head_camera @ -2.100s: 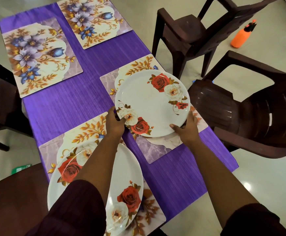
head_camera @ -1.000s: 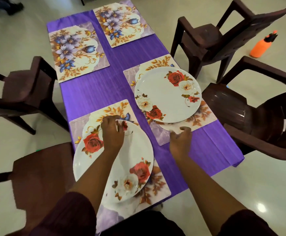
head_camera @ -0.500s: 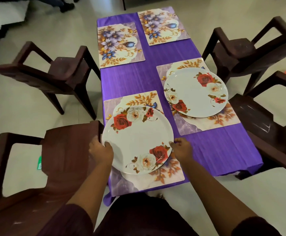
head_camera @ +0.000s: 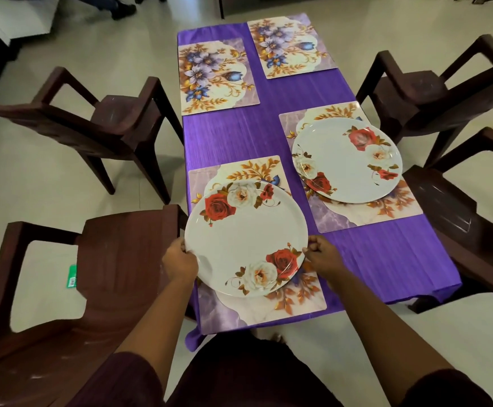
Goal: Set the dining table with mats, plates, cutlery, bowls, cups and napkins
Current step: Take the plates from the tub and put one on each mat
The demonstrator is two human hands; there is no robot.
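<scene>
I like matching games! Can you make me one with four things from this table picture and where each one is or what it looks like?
Things:
1. near plate
2. far plate
3. far left mat
4. tablecloth

Descriptions:
A. plain purple
B. held at its rim by the left hand and right hand
C. bare, with blue and purple flowers
D. lies on the right mat, no hand on it

Pairs: 1-B, 2-D, 3-C, 4-A
</scene>
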